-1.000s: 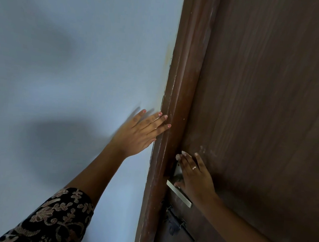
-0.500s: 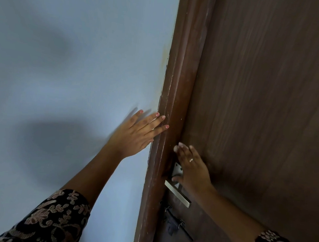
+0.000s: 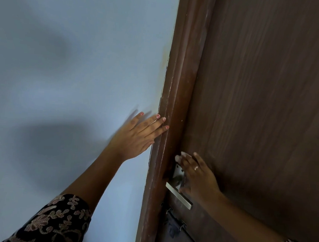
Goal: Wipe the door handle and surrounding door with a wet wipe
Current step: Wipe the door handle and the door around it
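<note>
My right hand (image 3: 198,176) lies flat against the brown wooden door (image 3: 260,109), just above the silver lever handle (image 3: 180,196). It presses a white wet wipe (image 3: 180,155) to the door; only a bit of the wipe shows at the fingertips. The palm covers part of the handle's silver backplate (image 3: 177,172). My left hand (image 3: 136,138) rests open on the pale blue wall (image 3: 73,66), its fingertips touching the door frame (image 3: 175,103).
A dark sliding bolt latch (image 3: 177,227) sits on the door below the handle. The reddish-brown frame runs between wall and door and has scuffed paint along its edge. Patterned sleeves cover both forearms at the bottom.
My right hand slid up the door with the wipe, then came back down toward the handle's backplate. The left hand stayed on the wall.
</note>
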Demonstrator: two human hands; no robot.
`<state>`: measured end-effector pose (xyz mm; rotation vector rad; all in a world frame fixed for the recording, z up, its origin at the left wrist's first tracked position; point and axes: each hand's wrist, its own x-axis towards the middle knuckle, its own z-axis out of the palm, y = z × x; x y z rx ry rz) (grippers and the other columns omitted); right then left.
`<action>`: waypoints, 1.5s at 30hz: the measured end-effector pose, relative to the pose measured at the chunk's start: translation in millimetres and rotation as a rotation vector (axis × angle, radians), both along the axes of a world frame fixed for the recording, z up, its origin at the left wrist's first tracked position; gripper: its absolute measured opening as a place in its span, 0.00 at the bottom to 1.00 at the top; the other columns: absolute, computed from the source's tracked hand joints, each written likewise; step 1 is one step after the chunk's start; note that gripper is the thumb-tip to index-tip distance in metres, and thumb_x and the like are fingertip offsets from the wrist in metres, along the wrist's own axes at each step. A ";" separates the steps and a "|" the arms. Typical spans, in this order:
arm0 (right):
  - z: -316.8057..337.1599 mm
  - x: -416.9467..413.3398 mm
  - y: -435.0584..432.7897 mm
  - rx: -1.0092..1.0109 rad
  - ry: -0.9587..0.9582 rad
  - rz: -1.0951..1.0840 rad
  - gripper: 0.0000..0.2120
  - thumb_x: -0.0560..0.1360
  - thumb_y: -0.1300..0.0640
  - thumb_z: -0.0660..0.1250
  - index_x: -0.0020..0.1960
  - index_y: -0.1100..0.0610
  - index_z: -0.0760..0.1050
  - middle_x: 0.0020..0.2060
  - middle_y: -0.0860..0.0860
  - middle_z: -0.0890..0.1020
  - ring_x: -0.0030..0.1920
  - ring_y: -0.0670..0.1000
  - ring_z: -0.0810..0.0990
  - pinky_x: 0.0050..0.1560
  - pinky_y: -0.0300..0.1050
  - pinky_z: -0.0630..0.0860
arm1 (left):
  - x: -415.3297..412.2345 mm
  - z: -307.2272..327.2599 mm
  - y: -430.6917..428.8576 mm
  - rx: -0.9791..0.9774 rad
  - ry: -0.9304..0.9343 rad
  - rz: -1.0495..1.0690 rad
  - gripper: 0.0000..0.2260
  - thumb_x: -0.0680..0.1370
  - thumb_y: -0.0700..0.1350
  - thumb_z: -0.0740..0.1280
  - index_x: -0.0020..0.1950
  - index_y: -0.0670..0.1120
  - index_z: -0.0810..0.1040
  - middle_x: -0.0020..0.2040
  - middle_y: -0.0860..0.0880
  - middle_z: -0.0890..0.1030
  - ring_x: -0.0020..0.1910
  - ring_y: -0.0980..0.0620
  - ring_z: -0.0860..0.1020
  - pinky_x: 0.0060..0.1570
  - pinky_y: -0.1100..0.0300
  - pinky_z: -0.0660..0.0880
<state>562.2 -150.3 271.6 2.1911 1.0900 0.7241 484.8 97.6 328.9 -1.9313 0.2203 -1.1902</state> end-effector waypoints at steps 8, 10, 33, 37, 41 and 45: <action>33.4 -8.0 -22.8 0.226 -0.162 -0.094 0.42 0.76 0.32 0.44 0.75 0.59 0.33 0.75 0.53 0.35 0.73 0.53 0.31 0.64 0.59 0.20 | 0.5 -0.9 -0.4 0.011 -0.024 -0.002 0.26 0.79 0.56 0.58 0.76 0.50 0.63 0.75 0.47 0.66 0.74 0.47 0.65 0.72 0.46 0.59; 27.1 -7.0 -15.6 0.186 -0.121 -0.059 0.40 0.77 0.33 0.44 0.74 0.60 0.34 0.73 0.55 0.33 0.72 0.55 0.28 0.65 0.59 0.23 | -0.1 -1.1 -0.8 0.008 -0.025 -0.001 0.26 0.79 0.56 0.58 0.76 0.50 0.64 0.75 0.47 0.66 0.74 0.47 0.65 0.72 0.46 0.57; -51.0 -20.4 -53.6 0.178 0.207 0.005 0.47 0.70 0.26 0.39 0.75 0.58 0.35 0.75 0.50 0.38 0.74 0.50 0.32 0.64 0.57 0.19 | 0.8 -2.6 -0.4 0.058 0.004 0.070 0.26 0.81 0.57 0.54 0.77 0.48 0.61 0.76 0.46 0.63 0.75 0.47 0.62 0.72 0.44 0.56; -46.5 -15.9 -36.6 0.240 0.200 -0.039 0.48 0.70 0.26 0.44 0.75 0.60 0.41 0.76 0.53 0.44 0.75 0.52 0.37 0.69 0.56 0.24 | 3.2 -3.7 1.9 0.063 -0.008 0.074 0.26 0.81 0.57 0.53 0.78 0.48 0.60 0.77 0.46 0.62 0.76 0.47 0.61 0.73 0.44 0.55; -67.6 -16.4 -28.8 0.253 0.307 -0.022 0.53 0.68 0.27 0.57 0.75 0.61 0.40 0.76 0.55 0.43 0.75 0.54 0.38 0.70 0.52 0.27 | 4.4 -5.8 2.9 0.069 -0.003 0.081 0.27 0.82 0.57 0.52 0.78 0.48 0.58 0.77 0.46 0.61 0.76 0.47 0.59 0.73 0.44 0.53; -111.2 -27.1 -31.0 0.262 0.451 -0.068 0.52 0.68 0.31 0.63 0.77 0.58 0.42 0.77 0.54 0.45 0.76 0.54 0.38 0.73 0.48 0.30 | 2.7 -6.0 4.3 0.072 0.011 0.079 0.27 0.82 0.56 0.51 0.79 0.48 0.55 0.78 0.45 0.60 0.77 0.47 0.58 0.74 0.43 0.50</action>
